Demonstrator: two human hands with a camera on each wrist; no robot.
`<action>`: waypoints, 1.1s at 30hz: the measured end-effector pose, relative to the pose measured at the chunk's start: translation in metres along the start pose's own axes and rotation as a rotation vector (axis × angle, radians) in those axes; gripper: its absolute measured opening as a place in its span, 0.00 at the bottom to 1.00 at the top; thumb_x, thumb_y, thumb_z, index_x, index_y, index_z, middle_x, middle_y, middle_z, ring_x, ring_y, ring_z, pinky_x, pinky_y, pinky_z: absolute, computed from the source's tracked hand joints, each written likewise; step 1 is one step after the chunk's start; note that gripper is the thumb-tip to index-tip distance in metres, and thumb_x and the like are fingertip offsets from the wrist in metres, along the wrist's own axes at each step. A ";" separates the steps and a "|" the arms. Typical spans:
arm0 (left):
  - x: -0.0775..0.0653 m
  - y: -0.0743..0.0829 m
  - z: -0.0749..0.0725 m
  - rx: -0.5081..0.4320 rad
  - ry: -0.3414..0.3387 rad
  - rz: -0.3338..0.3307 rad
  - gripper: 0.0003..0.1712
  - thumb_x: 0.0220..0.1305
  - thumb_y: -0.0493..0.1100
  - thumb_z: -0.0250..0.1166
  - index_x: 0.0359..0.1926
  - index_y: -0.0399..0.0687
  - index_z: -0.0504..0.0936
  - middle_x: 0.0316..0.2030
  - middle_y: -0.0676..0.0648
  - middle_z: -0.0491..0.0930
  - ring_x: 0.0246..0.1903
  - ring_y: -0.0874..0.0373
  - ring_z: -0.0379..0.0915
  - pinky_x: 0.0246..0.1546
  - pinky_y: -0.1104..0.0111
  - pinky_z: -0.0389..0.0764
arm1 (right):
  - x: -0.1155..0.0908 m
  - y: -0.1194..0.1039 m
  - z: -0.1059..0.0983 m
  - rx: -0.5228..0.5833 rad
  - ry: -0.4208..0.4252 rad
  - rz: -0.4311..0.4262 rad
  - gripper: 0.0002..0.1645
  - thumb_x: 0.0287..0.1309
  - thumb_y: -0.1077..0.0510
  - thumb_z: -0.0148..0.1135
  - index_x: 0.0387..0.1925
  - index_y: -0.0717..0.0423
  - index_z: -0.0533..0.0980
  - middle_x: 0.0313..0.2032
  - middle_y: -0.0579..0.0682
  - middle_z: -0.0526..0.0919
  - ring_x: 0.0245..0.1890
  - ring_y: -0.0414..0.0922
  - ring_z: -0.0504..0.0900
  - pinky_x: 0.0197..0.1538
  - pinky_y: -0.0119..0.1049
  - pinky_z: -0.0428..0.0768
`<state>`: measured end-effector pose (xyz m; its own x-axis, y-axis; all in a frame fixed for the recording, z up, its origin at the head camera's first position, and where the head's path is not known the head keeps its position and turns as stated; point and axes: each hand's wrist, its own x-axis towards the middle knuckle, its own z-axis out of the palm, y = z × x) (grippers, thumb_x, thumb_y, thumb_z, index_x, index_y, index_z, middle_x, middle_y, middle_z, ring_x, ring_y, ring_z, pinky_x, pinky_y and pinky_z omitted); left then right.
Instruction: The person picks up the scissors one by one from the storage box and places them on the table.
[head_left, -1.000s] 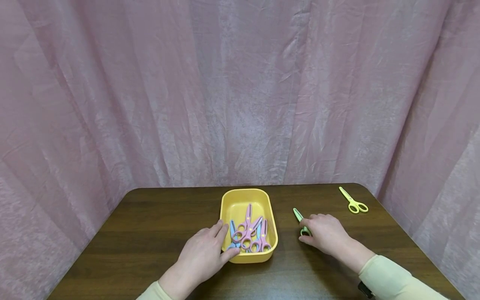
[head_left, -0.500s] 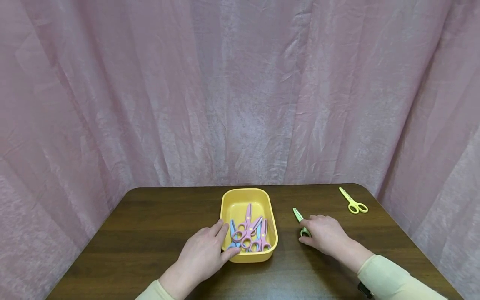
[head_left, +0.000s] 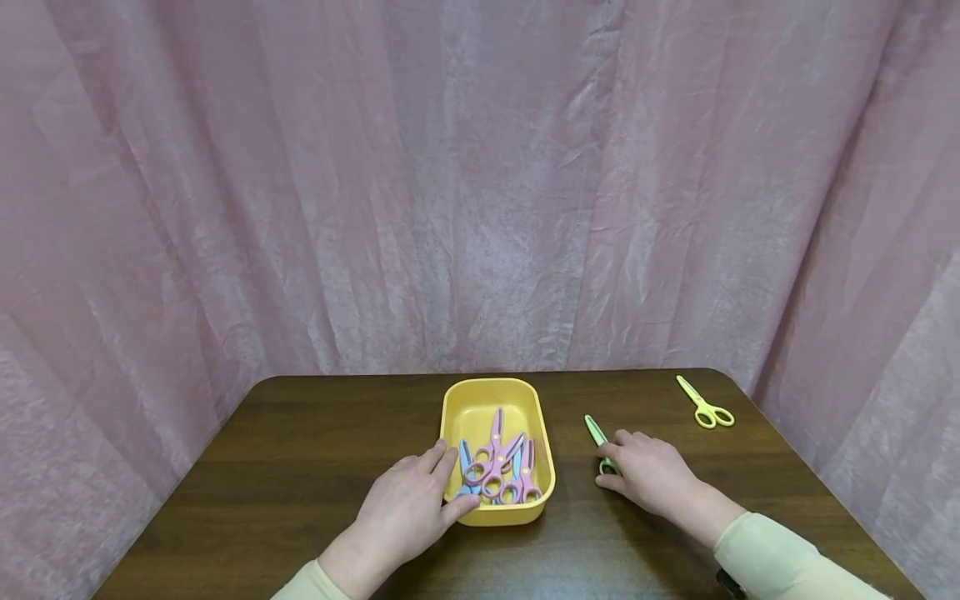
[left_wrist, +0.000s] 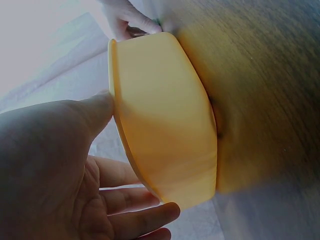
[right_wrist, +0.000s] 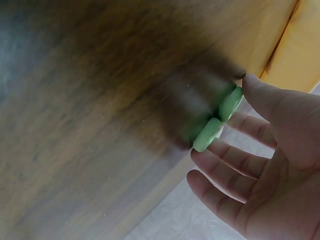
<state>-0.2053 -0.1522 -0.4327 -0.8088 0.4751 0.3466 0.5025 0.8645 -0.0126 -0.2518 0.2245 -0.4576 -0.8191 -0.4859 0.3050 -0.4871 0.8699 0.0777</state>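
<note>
A yellow plastic bin (head_left: 498, 517) stands on the table, with several pink scissors (head_left: 497, 454) and blue scissors (head_left: 466, 458) heaped toward its near end. My left hand (head_left: 408, 508) holds the bin's near left corner; the left wrist view has the thumb at the rim and fingertips against the outer wall. To the bin's right, green scissors (head_left: 595, 428) lie on the table, blades pointing away. My right hand (head_left: 648, 473) holds their handles between thumb and fingers. The right wrist view shows both green finger loops (right_wrist: 207, 135) between thumb and fingers; the blades are out of sight there.
Yellow scissors (head_left: 705, 406) lie near the table's back right corner. The dark wooden table (head_left: 300, 450) has rounded back corners. Pink curtains (head_left: 480, 183) hang behind and at both sides.
Almost nothing differs. My right hand has shifted very slightly to the left, and the green scissors' tip with it; my left hand and the bin stay in place.
</note>
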 end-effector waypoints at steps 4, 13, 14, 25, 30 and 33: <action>0.000 0.000 0.000 -0.002 -0.006 0.004 0.44 0.74 0.70 0.69 0.69 0.36 0.82 0.66 0.34 0.82 0.51 0.40 0.87 0.58 0.52 0.85 | -0.006 -0.002 -0.001 -0.012 0.022 -0.006 0.23 0.59 0.41 0.84 0.50 0.48 0.89 0.39 0.44 0.81 0.33 0.47 0.82 0.33 0.47 0.83; 0.002 0.000 -0.002 -0.002 -0.013 -0.002 0.44 0.73 0.69 0.69 0.70 0.36 0.82 0.66 0.34 0.82 0.52 0.40 0.87 0.59 0.52 0.84 | -0.017 -0.012 -0.013 -0.006 -0.039 0.005 0.30 0.62 0.38 0.80 0.58 0.51 0.87 0.54 0.52 0.86 0.49 0.55 0.88 0.46 0.54 0.88; 0.002 0.000 -0.002 -0.001 -0.014 -0.002 0.44 0.73 0.69 0.69 0.70 0.36 0.82 0.66 0.34 0.82 0.52 0.40 0.87 0.59 0.52 0.84 | -0.019 -0.013 -0.014 -0.001 -0.056 0.008 0.31 0.62 0.38 0.80 0.59 0.52 0.87 0.55 0.54 0.86 0.51 0.56 0.88 0.47 0.55 0.88; 0.000 -0.001 -0.001 -0.002 -0.016 -0.010 0.44 0.74 0.69 0.69 0.70 0.37 0.81 0.67 0.34 0.82 0.51 0.40 0.87 0.58 0.51 0.84 | -0.027 -0.018 -0.013 0.043 -0.120 0.014 0.38 0.64 0.36 0.78 0.65 0.56 0.84 0.63 0.60 0.86 0.59 0.63 0.87 0.58 0.59 0.86; 0.000 0.000 0.000 -0.001 -0.014 -0.007 0.44 0.74 0.69 0.69 0.70 0.37 0.81 0.67 0.34 0.82 0.51 0.40 0.87 0.58 0.52 0.84 | -0.028 -0.016 -0.010 0.058 -0.118 0.001 0.39 0.64 0.36 0.78 0.65 0.58 0.84 0.63 0.61 0.85 0.59 0.64 0.87 0.59 0.60 0.85; 0.001 0.000 0.000 0.001 -0.015 -0.004 0.44 0.74 0.69 0.69 0.70 0.37 0.81 0.67 0.34 0.82 0.52 0.40 0.87 0.58 0.52 0.84 | -0.028 -0.015 -0.010 0.065 -0.122 0.000 0.40 0.64 0.36 0.78 0.66 0.58 0.83 0.64 0.61 0.85 0.60 0.65 0.87 0.60 0.60 0.85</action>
<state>-0.2059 -0.1521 -0.4328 -0.8156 0.4737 0.3324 0.4984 0.8669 -0.0124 -0.2187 0.2253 -0.4576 -0.8479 -0.4961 0.1867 -0.5025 0.8644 0.0148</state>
